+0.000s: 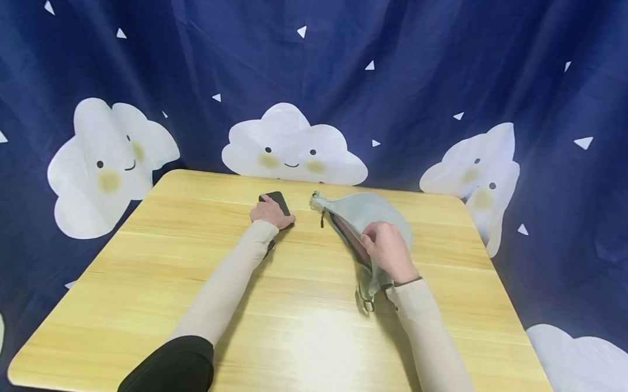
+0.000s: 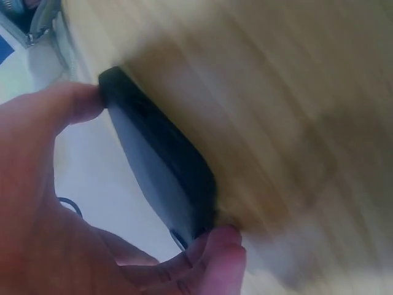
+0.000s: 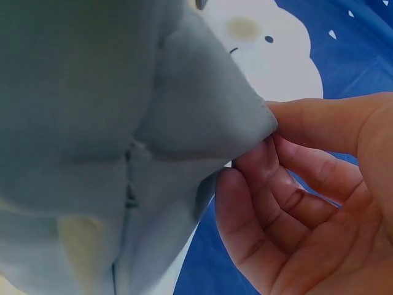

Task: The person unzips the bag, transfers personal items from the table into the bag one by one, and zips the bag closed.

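My left hand (image 1: 272,213) grips a flat black phone-shaped slab (image 1: 277,201) by its edges, left of the bag. In the left wrist view the thumb is at one end of the slab (image 2: 163,166) and the fingertips are at the other. A grey-green waist bag (image 1: 368,207) lies on the right, its long zipper open and a pinkish lining showing. Between thumb and fingers my right hand (image 1: 390,249) pinches the edge of the bag's opening. The right wrist view shows the bag's cloth (image 3: 202,117) drawn to a point at those fingertips.
The bag and slab are toward the far side of a light wooden table (image 1: 147,282). A dark zipper pull (image 1: 322,220) hangs at the bag's far end, and a buckle (image 1: 368,305) lies at its near end. A blue cloud-print curtain (image 1: 330,56) hangs behind the table.
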A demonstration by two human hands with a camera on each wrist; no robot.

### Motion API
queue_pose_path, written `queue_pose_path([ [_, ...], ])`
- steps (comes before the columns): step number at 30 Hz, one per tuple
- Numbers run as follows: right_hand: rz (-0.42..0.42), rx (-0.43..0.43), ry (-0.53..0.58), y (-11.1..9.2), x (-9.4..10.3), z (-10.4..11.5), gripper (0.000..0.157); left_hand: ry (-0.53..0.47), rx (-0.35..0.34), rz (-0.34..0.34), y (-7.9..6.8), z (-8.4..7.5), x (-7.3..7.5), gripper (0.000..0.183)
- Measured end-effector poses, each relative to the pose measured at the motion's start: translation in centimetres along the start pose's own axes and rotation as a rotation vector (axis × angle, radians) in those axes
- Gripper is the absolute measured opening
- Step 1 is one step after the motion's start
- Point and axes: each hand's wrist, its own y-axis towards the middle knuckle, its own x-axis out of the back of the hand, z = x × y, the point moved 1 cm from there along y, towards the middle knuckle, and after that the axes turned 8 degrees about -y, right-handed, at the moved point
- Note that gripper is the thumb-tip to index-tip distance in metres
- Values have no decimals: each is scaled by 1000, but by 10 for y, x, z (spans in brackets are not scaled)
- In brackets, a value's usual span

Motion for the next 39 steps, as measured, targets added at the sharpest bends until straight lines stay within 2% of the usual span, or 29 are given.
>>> queue_pose_path([
  [5,-2,-1,-4,1,0,-1,9,-24,-35,108,-2,5,6,116],
  [13,2,0,-5,1,2,0,9,-88,-87,227,12,22,9,82],
  [17,5,-1,-5,0,2,1,9,-138,-86,243,16,31,8,79],
  [23,9,4,-5,-1,0,2,9,-281,-52,287,13,44,12,84],
  [29,13,0,-3,0,-1,2,10,-282,-66,294,16,51,14,91],
  [33,11,1,-4,0,0,3,10,-325,-88,286,14,54,16,77],
  [37,13,-4,-4,-1,1,3,10,-478,-91,299,12,61,19,52],
  [39,15,-7,0,-1,1,3,10,-576,-71,322,13,66,20,44],
])
